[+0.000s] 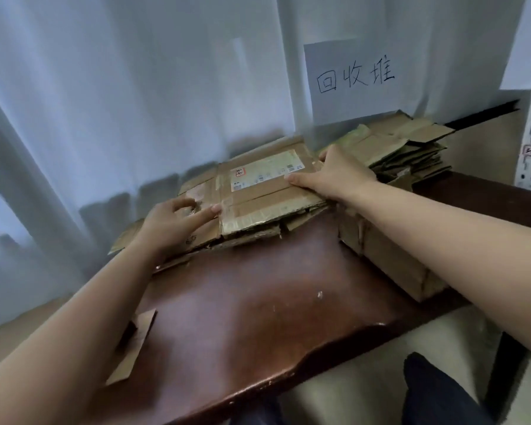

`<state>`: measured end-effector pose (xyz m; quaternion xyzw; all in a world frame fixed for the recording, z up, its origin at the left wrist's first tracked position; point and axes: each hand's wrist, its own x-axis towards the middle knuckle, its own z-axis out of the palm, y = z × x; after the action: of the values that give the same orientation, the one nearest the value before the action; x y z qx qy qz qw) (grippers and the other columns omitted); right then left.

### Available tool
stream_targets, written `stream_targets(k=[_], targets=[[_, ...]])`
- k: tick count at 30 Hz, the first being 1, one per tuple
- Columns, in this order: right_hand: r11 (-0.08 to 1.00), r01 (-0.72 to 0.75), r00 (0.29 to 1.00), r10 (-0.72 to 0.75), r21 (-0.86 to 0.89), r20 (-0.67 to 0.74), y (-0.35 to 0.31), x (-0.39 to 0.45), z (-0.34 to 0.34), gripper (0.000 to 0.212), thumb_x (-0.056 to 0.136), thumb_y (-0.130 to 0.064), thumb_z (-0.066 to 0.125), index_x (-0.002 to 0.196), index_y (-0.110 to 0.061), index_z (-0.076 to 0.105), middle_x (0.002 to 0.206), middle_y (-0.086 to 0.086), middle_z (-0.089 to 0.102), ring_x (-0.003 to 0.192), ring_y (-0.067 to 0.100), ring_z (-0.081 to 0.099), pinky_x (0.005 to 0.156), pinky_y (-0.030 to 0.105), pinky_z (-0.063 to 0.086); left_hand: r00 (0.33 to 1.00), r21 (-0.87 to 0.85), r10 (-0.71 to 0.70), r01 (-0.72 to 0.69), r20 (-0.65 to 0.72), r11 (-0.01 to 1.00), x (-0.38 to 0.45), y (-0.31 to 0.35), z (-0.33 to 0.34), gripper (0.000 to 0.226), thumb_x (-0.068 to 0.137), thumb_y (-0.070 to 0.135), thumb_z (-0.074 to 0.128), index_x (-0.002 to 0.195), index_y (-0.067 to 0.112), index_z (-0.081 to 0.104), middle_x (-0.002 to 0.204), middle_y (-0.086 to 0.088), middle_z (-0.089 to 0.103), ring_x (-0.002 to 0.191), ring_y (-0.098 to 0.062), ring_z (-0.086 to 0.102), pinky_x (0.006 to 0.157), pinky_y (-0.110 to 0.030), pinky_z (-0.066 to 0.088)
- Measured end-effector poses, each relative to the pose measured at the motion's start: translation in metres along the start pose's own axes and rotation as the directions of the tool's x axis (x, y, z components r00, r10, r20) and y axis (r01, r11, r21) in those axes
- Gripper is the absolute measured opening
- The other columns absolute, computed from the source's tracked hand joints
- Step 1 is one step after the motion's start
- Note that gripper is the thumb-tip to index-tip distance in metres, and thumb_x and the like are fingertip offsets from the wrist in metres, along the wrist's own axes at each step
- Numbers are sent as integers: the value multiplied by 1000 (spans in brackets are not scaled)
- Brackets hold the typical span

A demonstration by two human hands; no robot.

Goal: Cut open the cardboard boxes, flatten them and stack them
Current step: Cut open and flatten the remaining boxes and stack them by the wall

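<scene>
A flattened cardboard box [258,197] with a white shipping label lies at the back of the brown table [258,302]. My left hand [172,225] rests on its left flap with the fingers spread forward. My right hand [334,176] presses flat on its right edge, thumb along the top face. Behind my right hand sits a stack of flattened boxes [405,148]. An unflattened cardboard box [390,259] stands under my right forearm, on the table's right side.
A small cardboard scrap [132,345] lies by the table's front left edge. White curtains hang behind the table. A paper sign [353,78] with handwritten characters is fixed above the stack. My dark trouser legs show below the table's front edge.
</scene>
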<state>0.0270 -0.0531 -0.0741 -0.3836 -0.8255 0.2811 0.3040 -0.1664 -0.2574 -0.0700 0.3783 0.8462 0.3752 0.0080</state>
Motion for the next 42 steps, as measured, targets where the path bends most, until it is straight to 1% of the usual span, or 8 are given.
stream_targets(k=[7, 11, 17, 26, 31, 35, 38, 42], targets=[[973, -99, 995, 97, -209, -23, 52, 72, -83, 83, 64, -82, 58, 111, -15, 57, 95, 0, 61, 85, 21, 59, 73, 34, 50, 983, -1, 181, -182, 26, 983, 66, 99, 53, 57, 76, 60, 70, 118, 21, 66, 135, 1, 57, 124, -20, 52, 107, -39, 42], [894, -212, 977, 200, -396, -70, 99, 121, -121, 85, 66, -85, 53, 121, -21, 56, 111, 2, 62, 98, 26, 59, 76, 33, 48, 960, 1, 278, -279, 42, 960, 105, 149, 111, 60, 78, 56, 72, 126, 22, 61, 136, 5, 55, 126, -18, 50, 106, -35, 41], [923, -291, 956, 272, -253, -109, 171, 192, -139, 130, 15, -104, 37, 118, -27, 56, 108, 0, 63, 97, 27, 61, 85, 42, 52, 922, -71, 345, -338, 174, 939, 169, 193, 200, 64, 79, 48, 74, 136, 25, 54, 143, -3, 49, 131, -23, 46, 106, -32, 38], [919, -275, 958, 236, -284, -163, 250, 268, -110, 98, 51, -96, 46, 125, -33, 52, 121, -3, 61, 111, 24, 58, 86, 34, 47, 912, 183, 288, -349, 293, 919, 234, 188, 298, 76, 85, 58, 61, 148, 25, 35, 148, -8, 45, 140, -34, 30, 113, -43, 31], [868, -225, 974, 184, -442, -135, 273, 273, -84, 72, 76, -76, 53, 132, -30, 51, 128, 7, 55, 116, 27, 53, 72, 29, 35, 919, 590, 216, -379, 330, 712, 231, 179, 320, 77, 81, 80, 35, 141, 32, 46, 144, -18, 40, 138, -41, 27, 107, -52, 34], [805, -38, 994, -31, -592, -105, 266, 283, -79, 55, 88, -66, 44, 139, -44, 41, 145, -1, 40, 124, 29, 49, 89, 36, 45, 811, 457, 454, -584, 370, 671, 244, 194, 335, 78, 85, 75, 34, 148, 29, 33, 162, -13, 5, 149, -33, -11, 115, -63, 9], [743, 63, 997, -12, -666, 81, 265, 293, -74, 51, 94, -64, 30, 142, -50, 30, 158, -5, 20, 137, 29, 36, 99, 39, 40, 776, 425, 337, -590, 533, 687, 251, 196, 349, 81, 82, 81, 26, 151, 47, 3, 162, 0, -15, 147, -29, -21, 113, -65, -8], [721, 67, 981, 80, -690, 179, 286, 286, -50, 57, 93, -68, 17, 147, -49, 20, 159, -3, 19, 142, 25, 28, 104, 34, 34, 750, 403, 239, -562, 617, 723, 251, 177, 369, 80, 76, 86, 21, 148, 55, 0, 162, 8, -15, 149, -28, -15, 111, -69, -5]])
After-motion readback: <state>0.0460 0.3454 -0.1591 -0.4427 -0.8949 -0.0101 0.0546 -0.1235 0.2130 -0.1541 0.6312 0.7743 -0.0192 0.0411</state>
